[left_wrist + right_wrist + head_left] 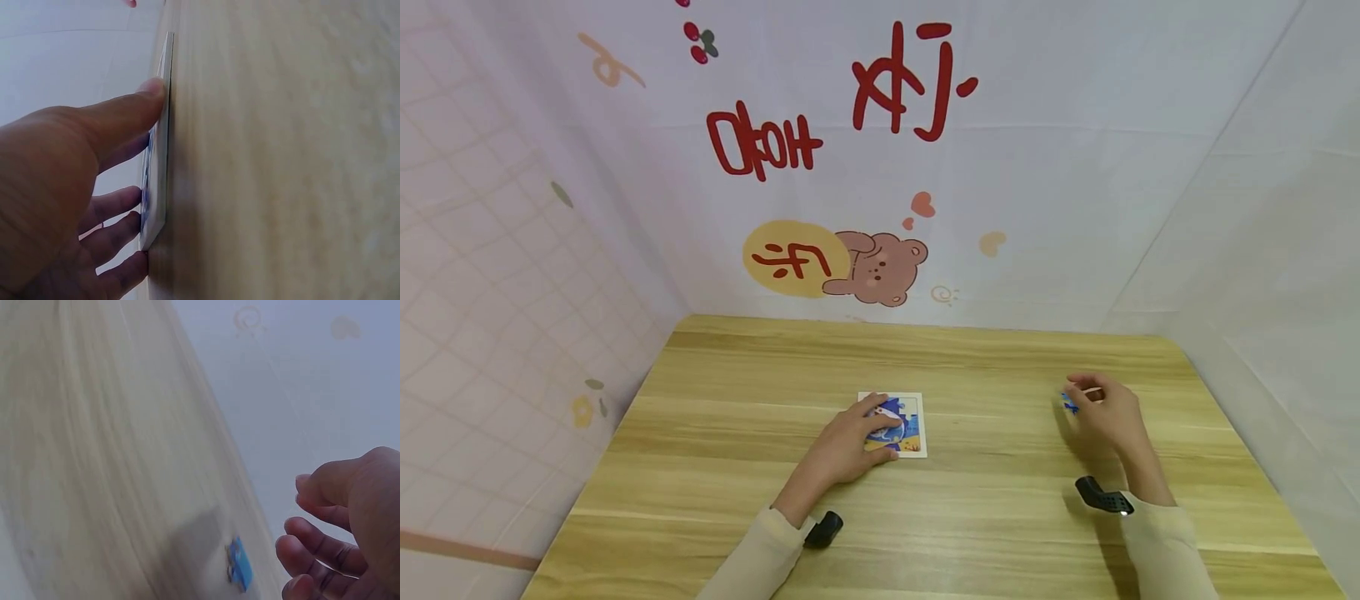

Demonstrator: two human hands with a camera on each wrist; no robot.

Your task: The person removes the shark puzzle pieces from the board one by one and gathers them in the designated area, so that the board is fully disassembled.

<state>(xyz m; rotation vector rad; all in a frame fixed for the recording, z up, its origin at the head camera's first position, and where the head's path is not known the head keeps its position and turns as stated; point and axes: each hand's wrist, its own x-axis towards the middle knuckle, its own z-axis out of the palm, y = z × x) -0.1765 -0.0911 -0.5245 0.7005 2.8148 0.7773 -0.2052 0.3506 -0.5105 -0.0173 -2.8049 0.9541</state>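
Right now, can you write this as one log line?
left hand: rests on puzzle | right hand: near blue piece, not touching | blue piece: on table

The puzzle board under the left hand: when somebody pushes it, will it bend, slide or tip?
The puzzle board is probably stiff: its edge looks straight in the left wrist view. Lying flat and thin on the table, it would more likely slide than tip. The left hand resting on it could hold it back.

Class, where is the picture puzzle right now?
In the head view, the picture puzzle lies below the image centre on the wooden table, partly under the person's left hand.
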